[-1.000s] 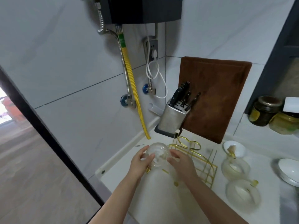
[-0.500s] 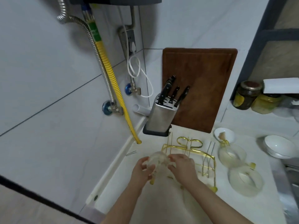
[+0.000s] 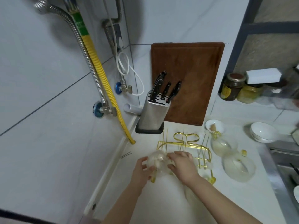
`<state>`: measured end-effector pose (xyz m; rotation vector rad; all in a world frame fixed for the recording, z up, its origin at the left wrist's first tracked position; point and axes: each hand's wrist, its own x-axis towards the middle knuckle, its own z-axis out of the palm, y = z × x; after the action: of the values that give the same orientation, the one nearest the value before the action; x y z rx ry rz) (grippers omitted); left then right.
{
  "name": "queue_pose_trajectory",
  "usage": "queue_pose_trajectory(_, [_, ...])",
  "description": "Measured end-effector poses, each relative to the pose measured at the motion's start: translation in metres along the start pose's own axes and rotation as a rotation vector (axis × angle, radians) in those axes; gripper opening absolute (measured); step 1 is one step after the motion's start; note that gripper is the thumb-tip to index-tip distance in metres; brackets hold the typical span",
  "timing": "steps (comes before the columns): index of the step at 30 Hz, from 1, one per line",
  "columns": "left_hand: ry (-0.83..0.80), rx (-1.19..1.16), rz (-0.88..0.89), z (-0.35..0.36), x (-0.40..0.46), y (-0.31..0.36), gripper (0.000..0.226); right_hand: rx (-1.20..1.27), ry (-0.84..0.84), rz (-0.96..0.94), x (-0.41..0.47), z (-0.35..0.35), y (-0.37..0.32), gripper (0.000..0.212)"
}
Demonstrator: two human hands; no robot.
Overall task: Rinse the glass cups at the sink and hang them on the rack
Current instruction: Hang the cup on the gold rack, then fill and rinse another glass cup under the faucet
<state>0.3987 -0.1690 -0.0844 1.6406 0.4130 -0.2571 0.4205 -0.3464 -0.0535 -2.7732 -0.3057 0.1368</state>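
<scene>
White counter [image 3: 178,204] bearing a gold wire rack [image 3: 186,144] with thin upright prongs. At the rack's near left corner, a clear round glass cup [image 3: 157,160] with yellow handle, seemingly inverted, long axis roughly upright. Left hand [image 3: 142,171] and right hand [image 3: 182,165] curl their fingers around it from opposite sides. Two more cups [image 3: 237,165] lie right of the hands.

Clear glass cup [image 3: 157,162] upturned over gold rack [image 3: 186,143].

Cup [image 3: 157,163] lower between fingers, now down at rack's [image 3: 186,143] near-left corner; left hand [image 3: 142,169] and right hand [image 3: 182,165] followed it down.
</scene>
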Motion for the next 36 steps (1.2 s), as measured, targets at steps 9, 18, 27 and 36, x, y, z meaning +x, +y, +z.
queue_pose_trajectory(9, [0.088,0.304,0.123,0.006,-0.007,0.003,0.053,0.082,0.051,-0.016,-0.015,-0.001,0.006,0.046])
queue_pose_trajectory(18, [0.104,0.446,0.348,0.021,-0.032,0.006,0.049,0.252,0.129,-0.040,-0.054,-0.003,0.031,0.045])
queue_pose_trajectory(27, [-0.179,0.475,0.414,0.069,-0.057,-0.022,0.053,0.429,0.260,0.165,-0.119,-0.008,0.087,0.043])
queue_pose_trajectory(36, [-0.327,0.594,0.289,0.112,-0.062,-0.059,0.071,0.638,-0.014,0.297,-0.135,0.013,0.118,0.078])
